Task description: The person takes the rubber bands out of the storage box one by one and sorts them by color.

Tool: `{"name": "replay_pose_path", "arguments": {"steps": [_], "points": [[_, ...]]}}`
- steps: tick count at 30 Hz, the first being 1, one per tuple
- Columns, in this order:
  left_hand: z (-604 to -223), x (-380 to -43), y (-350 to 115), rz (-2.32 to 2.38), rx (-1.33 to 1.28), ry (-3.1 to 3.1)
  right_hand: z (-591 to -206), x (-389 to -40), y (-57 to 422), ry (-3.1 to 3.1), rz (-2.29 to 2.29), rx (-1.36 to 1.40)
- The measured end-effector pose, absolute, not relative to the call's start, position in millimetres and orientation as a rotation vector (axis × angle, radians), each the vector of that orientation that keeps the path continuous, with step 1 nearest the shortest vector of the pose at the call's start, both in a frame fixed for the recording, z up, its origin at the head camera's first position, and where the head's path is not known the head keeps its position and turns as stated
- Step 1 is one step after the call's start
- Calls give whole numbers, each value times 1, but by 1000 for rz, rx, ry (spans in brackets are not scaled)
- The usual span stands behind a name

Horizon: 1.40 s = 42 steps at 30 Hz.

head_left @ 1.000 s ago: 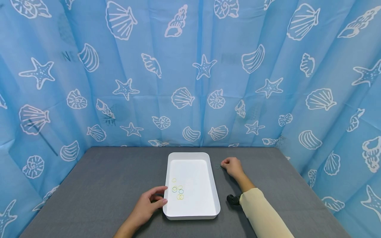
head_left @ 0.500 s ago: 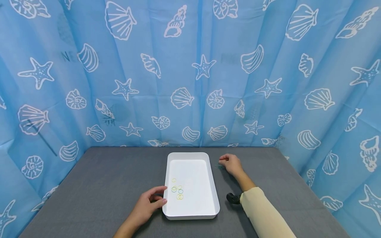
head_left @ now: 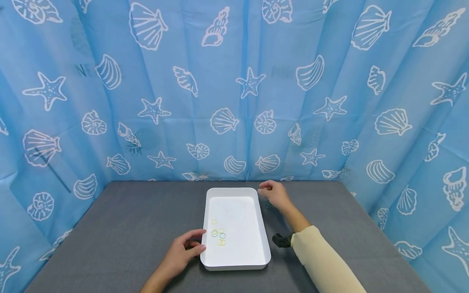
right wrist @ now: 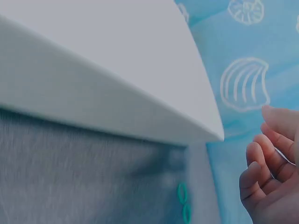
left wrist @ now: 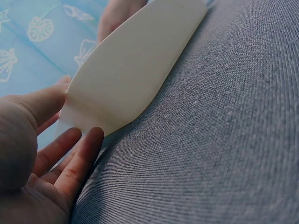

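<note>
A white rectangular tray (head_left: 234, 228) lies on a grey cloth-covered table. Several thin yellow and green rubber bands (head_left: 222, 236) rest in its left half. My left hand (head_left: 183, 248) touches the tray's left wall with thumb and fingers apart; in the left wrist view its fingertips (left wrist: 96, 133) lie against the outer side. Close by the tray's far right corner is my right hand (head_left: 275, 193), fingers curled and thumb near the index finger. I cannot tell whether a band is between them. Green rubber bands (right wrist: 182, 192) lie on the cloth right of the tray.
A blue curtain (head_left: 249, 101) with white shell and starfish prints hangs behind and along both sides of the grey table (head_left: 146, 211). A black wrist device (head_left: 282, 240) sits on the right forearm beside the tray's right wall.
My right hand has lifted off the bands on the cloth and moved left and away toward the tray's far right corner. The left hand and the bands in the tray stay put.
</note>
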State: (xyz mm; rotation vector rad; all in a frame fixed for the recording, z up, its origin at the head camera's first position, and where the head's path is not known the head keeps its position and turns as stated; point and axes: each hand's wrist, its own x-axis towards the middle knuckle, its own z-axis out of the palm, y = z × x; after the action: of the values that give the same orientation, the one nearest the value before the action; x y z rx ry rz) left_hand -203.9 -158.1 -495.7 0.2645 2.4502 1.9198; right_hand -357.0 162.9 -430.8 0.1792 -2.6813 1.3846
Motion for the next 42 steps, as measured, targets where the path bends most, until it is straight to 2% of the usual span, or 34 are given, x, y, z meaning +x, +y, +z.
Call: {"name": "replay_pose_path", "arguments": {"steps": [20,42], "points": [[-497,-205,-158,1913,260,2459,-420,-347,108,-2748,1651,261],[-497,-206,-159,1901,273,2455,-444,-335,61,-2865,1660,643]]}}
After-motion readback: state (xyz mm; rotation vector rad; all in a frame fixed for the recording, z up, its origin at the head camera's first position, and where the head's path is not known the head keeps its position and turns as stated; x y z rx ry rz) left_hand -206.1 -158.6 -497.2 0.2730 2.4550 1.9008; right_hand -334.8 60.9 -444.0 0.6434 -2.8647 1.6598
